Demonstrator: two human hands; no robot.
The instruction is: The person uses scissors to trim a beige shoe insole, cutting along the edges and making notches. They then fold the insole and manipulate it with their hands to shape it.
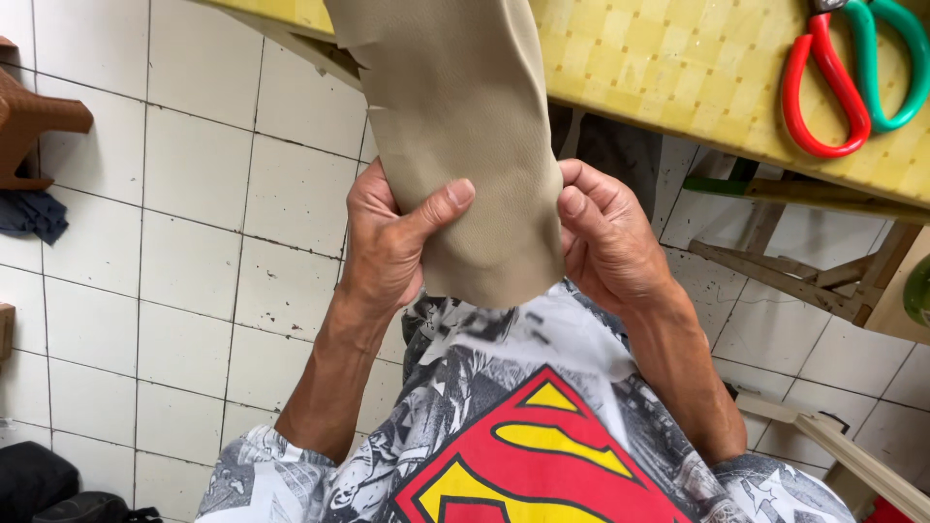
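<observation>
A strip of tan, leather-like material [463, 116] hangs off the edge of a yellow checkered table [668, 68] and curls under at its lower end. My left hand [387, 237] pinches its left edge, thumb lying across the front. My right hand [605, 237] grips the right edge, thumb on the front and fingers behind. Both hands hold the material just in front of my chest, above a printed shirt with a red and yellow emblem [528, 455].
Two pairs of scissors, one with red handles [823, 92] and one with green handles [896, 68], lie on the table at the top right. White floor tiles [194, 261] lie below. A brown stool [29, 121] stands far left. Wooden slats [794, 276] lean under the table.
</observation>
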